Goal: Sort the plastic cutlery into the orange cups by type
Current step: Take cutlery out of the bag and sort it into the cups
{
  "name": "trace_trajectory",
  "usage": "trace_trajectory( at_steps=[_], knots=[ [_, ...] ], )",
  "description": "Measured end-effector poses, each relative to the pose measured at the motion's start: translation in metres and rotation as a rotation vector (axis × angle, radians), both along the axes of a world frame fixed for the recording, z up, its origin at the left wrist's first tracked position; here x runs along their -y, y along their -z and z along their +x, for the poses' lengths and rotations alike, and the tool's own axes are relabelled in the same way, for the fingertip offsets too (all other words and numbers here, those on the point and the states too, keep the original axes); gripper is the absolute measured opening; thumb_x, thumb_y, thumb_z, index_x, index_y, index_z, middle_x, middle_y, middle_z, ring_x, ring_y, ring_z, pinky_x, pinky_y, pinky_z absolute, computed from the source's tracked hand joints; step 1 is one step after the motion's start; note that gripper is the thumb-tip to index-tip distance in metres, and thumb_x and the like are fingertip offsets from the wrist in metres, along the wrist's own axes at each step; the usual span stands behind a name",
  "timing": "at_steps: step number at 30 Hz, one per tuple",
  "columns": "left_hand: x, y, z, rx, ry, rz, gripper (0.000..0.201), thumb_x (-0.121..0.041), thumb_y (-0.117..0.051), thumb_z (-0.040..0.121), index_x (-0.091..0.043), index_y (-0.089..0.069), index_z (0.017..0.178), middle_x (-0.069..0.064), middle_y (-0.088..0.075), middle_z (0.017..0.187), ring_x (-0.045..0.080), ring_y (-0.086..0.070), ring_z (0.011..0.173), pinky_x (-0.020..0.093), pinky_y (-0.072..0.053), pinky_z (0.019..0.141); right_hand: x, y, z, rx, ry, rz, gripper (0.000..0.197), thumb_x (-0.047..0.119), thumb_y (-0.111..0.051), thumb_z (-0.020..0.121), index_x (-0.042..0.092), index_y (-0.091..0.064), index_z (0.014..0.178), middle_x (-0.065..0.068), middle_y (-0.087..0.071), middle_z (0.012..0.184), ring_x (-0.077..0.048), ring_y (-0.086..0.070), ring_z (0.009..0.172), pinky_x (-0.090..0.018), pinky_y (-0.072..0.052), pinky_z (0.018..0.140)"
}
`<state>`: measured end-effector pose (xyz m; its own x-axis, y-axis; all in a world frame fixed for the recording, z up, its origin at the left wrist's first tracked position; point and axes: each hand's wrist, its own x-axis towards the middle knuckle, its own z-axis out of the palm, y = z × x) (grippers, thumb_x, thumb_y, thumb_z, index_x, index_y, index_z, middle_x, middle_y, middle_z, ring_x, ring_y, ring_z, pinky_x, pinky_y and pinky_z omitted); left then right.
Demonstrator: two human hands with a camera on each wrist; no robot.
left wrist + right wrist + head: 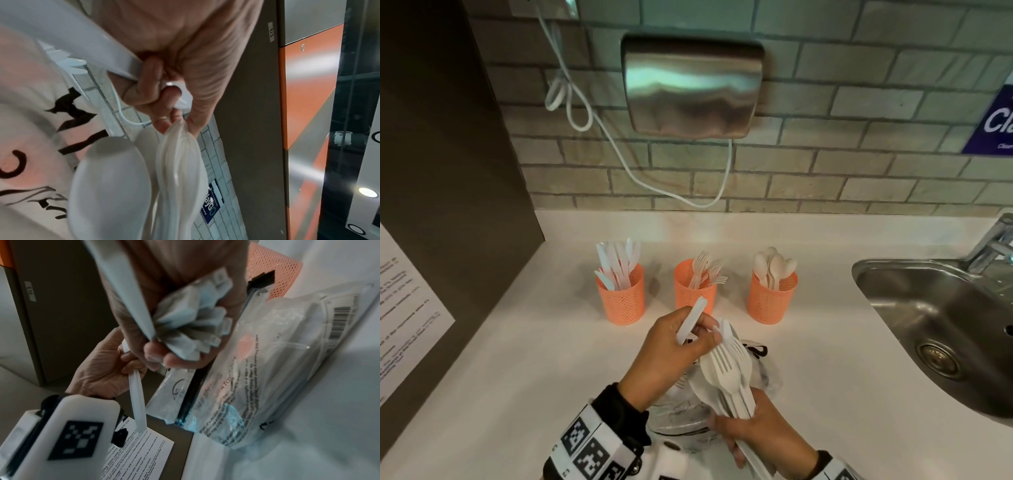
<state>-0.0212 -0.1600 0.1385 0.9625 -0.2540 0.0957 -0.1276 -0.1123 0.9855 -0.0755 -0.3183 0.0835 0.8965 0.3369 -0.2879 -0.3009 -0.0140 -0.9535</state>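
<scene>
Three orange mesh cups stand in a row on the white counter: the left cup (620, 301) holds knives, the middle cup (693, 291) forks, the right cup (772, 301) spoons. In front of the middle cup my left hand (688, 339) pinches a single white knife (697, 311), its fingers (152, 91) curled round it. Lower down, my right hand (743, 431) grips a mixed bundle of forks and spoons (726, 370) by the handles. The handle ends (191, 324) fan out of that fist in the right wrist view. The knife's tip touches the bundle.
A clear zip bag (765, 373) with black print lies on the counter under both hands. A steel sink (945, 325) and tap (993, 246) are at the right. A dark cabinet (448, 171) with a paper notice stands at the left, a metal wall unit (691, 85) with a white cable behind.
</scene>
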Motion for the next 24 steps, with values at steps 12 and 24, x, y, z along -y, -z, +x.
trace_trajectory(
  at_steps=[12, 24],
  knots=[
    [0.003, -0.009, 0.007, -0.045, -0.032, -0.120, 0.022, -0.025, -0.048, 0.094, -0.005, -0.055, 0.100, 0.019, -0.056, 0.077, 0.016, -0.053, 0.065, 0.023, -0.044, 0.059, 0.007, -0.009, 0.001, 0.013, -0.009, 0.019, 0.027, 0.006, -0.065, 0.067, 0.000, -0.058, 0.092, 0.000, -0.056, 0.054, -0.012, -0.044, 0.031, -0.020, -0.041, 0.034],
    [0.003, 0.000, 0.002, -0.001, -0.024, -0.109, 0.011, -0.011, -0.061, 0.086, -0.007, -0.069, 0.080, 0.001, -0.068, 0.075, 0.007, -0.061, 0.069, 0.016, -0.047, 0.066, 0.008, -0.006, -0.005, -0.105, -0.065, 0.069, 0.032, 0.003, -0.064, 0.069, 0.005, -0.057, 0.100, -0.007, -0.048, 0.047, -0.013, -0.045, 0.032, -0.020, -0.042, 0.036]
  ],
)
